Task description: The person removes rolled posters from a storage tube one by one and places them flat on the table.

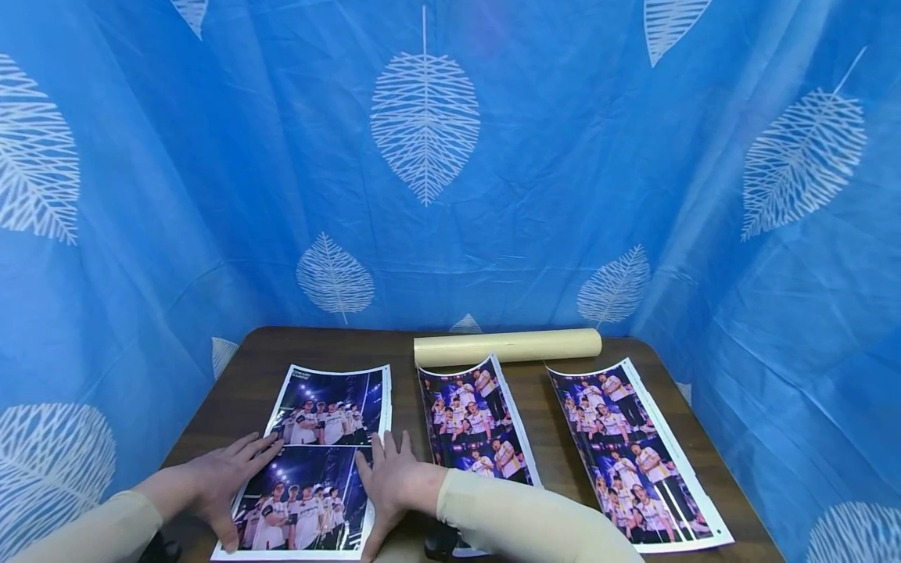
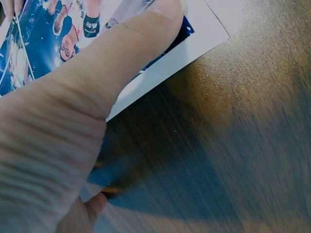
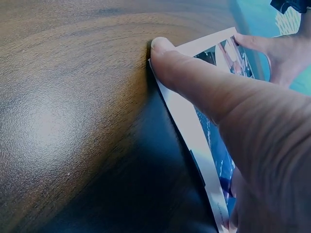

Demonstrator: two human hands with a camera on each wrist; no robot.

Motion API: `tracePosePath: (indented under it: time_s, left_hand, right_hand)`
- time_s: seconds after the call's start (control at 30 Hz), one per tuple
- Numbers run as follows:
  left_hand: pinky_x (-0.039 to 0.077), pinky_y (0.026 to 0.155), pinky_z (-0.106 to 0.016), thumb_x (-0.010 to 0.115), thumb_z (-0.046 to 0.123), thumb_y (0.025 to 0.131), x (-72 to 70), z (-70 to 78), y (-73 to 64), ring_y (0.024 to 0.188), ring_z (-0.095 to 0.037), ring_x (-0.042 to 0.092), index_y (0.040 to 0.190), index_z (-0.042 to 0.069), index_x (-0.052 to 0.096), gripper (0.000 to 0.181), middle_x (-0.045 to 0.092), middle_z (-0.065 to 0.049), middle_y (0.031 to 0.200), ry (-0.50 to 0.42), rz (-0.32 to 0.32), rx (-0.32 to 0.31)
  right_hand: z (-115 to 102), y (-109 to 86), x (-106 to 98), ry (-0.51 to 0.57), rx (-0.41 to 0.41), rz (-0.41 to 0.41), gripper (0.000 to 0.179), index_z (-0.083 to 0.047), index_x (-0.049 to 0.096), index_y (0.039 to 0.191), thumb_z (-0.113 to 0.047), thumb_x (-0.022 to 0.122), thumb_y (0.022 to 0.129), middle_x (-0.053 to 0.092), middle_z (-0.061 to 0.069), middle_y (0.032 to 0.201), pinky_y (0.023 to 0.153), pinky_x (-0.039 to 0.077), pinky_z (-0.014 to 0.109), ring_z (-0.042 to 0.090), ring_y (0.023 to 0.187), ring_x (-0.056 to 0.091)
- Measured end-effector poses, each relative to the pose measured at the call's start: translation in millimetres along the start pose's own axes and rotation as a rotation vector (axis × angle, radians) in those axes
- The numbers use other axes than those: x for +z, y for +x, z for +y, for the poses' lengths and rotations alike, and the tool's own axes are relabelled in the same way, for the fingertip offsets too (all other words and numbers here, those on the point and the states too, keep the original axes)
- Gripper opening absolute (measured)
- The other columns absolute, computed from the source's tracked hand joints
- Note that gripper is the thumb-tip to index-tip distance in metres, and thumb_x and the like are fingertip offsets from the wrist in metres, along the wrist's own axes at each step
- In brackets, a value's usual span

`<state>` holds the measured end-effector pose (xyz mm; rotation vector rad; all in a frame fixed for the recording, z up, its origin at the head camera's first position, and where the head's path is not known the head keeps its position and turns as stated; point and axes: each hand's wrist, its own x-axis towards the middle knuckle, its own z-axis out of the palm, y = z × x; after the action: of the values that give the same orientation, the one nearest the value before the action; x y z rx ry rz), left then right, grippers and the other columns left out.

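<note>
A glossy photo print (image 1: pixel 306 460) lies on the brown table, two group pictures one above the other inside a white border. My left hand (image 1: pixel 224 478) rests along its left side, fingers spread, with the thumb on the near left corner. In the left wrist view that thumb (image 2: pixel 141 36) presses on the printed corner. Along the right edge my right hand (image 1: pixel 396 478) is spread too, fingertips pointing away from me. The right wrist view has its thumb (image 3: pixel 182 68) laid across the near right corner, its tip reaching the paper's edge.
A second print (image 1: pixel 473 414) lies to the right, its near part hidden behind my right forearm. Farther right is a third print (image 1: pixel 637 453), its left edge curling up. A pale yellow roll (image 1: pixel 508 348) lies along the table's far edge, before a blue leaf-patterned curtain (image 1: pixel 535 195).
</note>
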<state>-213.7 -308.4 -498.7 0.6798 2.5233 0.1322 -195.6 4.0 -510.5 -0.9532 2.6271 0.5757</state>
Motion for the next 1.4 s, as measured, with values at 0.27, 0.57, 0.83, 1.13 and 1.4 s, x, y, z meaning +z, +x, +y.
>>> tracePosePath:
  time_s: [0.27,0.57,0.83,1.13,1.4]
  left_hand:
    - [0.029,0.104,-0.079,0.094,0.067,0.05,1.9,-2.0,-3.6,0.144,-0.057,0.02,0.159,0.003,0.02,0.146,0.023,-0.025,0.161,0.002,-0.01,0.038]
    - [0.028,0.105,-0.078,0.095,0.065,0.05,3.5,-0.3,-4.0,0.146,-0.057,0.019,0.158,0.002,0.02,0.146,0.022,-0.025,0.162,0.023,-0.018,0.029]
    - [0.027,0.107,-0.077,0.092,0.071,0.048,5.8,-2.8,-2.5,0.146,-0.056,0.018,0.159,0.005,0.019,0.149,0.021,-0.025,0.163,0.028,-0.022,0.037]
    - [0.03,0.106,-0.076,0.095,0.065,0.049,3.5,3.5,-3.6,0.147,-0.054,0.019,0.158,0.003,0.021,0.145,0.022,-0.022,0.163,0.053,-0.028,0.003]
    - [0.032,0.106,-0.075,0.094,0.066,0.047,3.9,0.5,-0.4,0.146,-0.054,0.019,0.158,0.003,0.022,0.147,0.022,-0.022,0.163,0.033,-0.039,-0.008]
  right_hand:
    - [2.9,-0.7,-2.0,0.052,-0.029,-0.03,0.146,-0.032,0.013,0.165,-0.098,0.067,0.047,0.016,0.007,0.169,0.118,0.025,0.061,0.03,0.153,0.02]
    - [4.5,-2.1,-0.8,0.039,-0.028,-0.043,0.146,-0.034,0.009,0.165,-0.099,0.065,0.047,0.012,0.006,0.17,0.121,0.021,0.055,0.028,0.154,0.016]
    - [8.2,-2.8,-3.2,0.054,-0.044,-0.061,0.143,-0.034,0.008,0.165,-0.098,0.064,0.05,0.011,0.005,0.171,0.123,0.018,0.051,0.029,0.154,0.015]
    - [7.8,-4.4,-4.5,0.065,-0.048,-0.064,0.143,-0.034,0.009,0.165,-0.098,0.065,0.051,0.011,0.005,0.171,0.123,0.017,0.049,0.027,0.155,0.014]
    - [8.1,-3.6,-5.1,0.07,-0.051,-0.055,0.143,-0.032,0.011,0.165,-0.096,0.067,0.051,0.012,0.006,0.17,0.124,0.017,0.046,0.027,0.155,0.015]
